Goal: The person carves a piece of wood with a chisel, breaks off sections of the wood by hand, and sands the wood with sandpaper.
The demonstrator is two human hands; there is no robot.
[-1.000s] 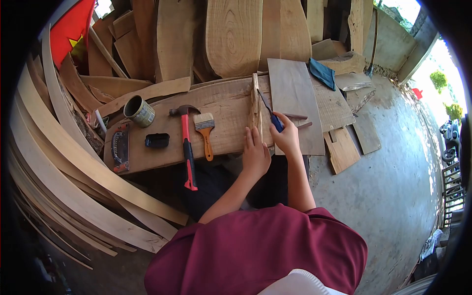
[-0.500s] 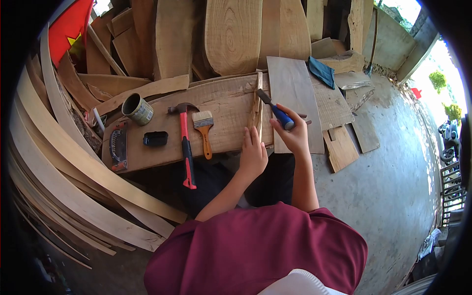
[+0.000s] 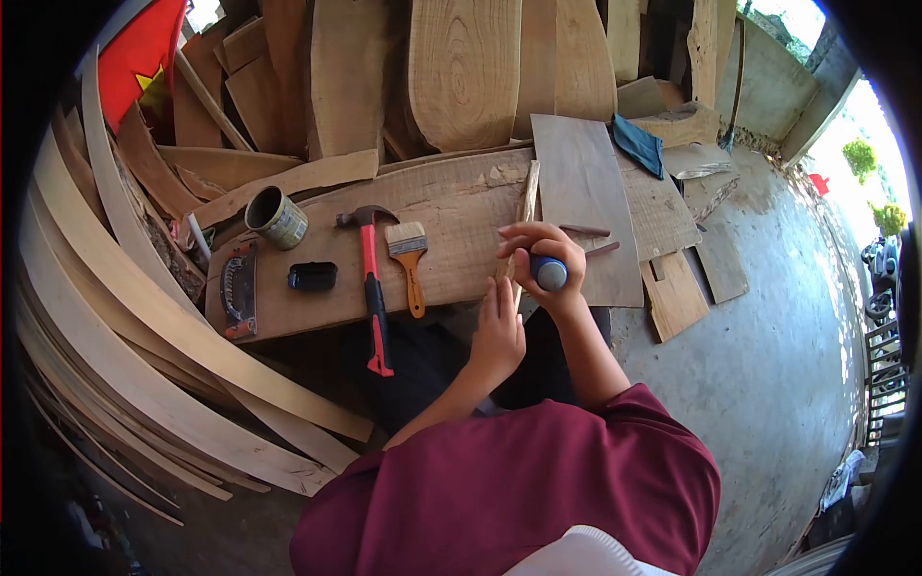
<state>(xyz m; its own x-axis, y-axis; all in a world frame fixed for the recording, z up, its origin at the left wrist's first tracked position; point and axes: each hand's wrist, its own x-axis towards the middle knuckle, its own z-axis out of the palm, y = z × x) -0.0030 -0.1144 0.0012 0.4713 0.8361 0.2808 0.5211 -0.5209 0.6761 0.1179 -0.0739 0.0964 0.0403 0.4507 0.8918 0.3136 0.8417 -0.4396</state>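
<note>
A narrow, rough-edged wooden strip (image 3: 529,192) lies lengthwise across the plank bench (image 3: 451,264), its near end towards my body. My left hand (image 3: 497,336) steadies that near end, its fingers stretched along the strip and the thumb on the right side. Just above it, my right hand (image 3: 567,257) is wrapped round the blue handle of a chisel (image 3: 550,275). The handle's butt points up at me, while the blade is hidden behind my fingers. To the left lie a wide paintbrush (image 3: 408,259) and a red-and-black claw hammer (image 3: 372,278).
Farther left are a metal can (image 3: 278,219), a small black tray (image 3: 312,276) and a hand plane-like tool (image 3: 239,288). A thin board (image 3: 581,192) with two dark rods and a blue cloth (image 3: 638,146) sit at right. Curved wooden strips (image 3: 182,336) crowd the left side.
My right hand has come down and left onto the strip, turning the chisel so its blade no longer shows. The strip's far end now leans rightward. The view has shifted slightly.
</note>
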